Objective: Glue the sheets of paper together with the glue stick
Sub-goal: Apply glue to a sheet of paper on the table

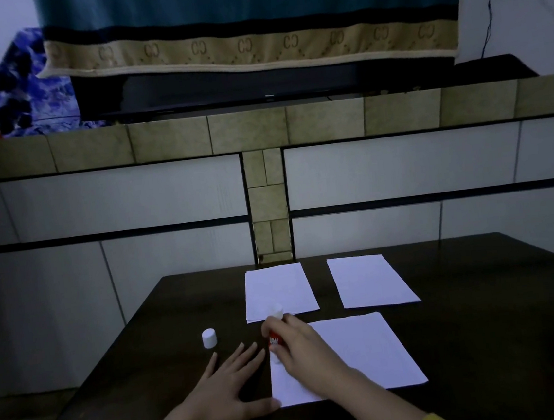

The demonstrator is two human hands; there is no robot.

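Three white paper sheets lie on a dark table [486,324]. The near sheet [362,351] is in front of me. A small stack [277,288] lies behind it at centre, and a single sheet [368,279] at the back right. My right hand [303,347] grips a red glue stick [274,338] with its lower end on the near sheet's left edge. My left hand [226,389] rests flat on the table with spread fingers, its thumb touching the sheet's lower left corner. The glue stick's white cap [209,337] stands on the table to the left.
The table's far edge meets a tiled wall [164,194] with a tiled ledge [250,129] above it. On the ledge stands a dark screen [255,82] under a draped teal and tan cloth [251,46]. A black cable [490,6] hangs at the upper right.
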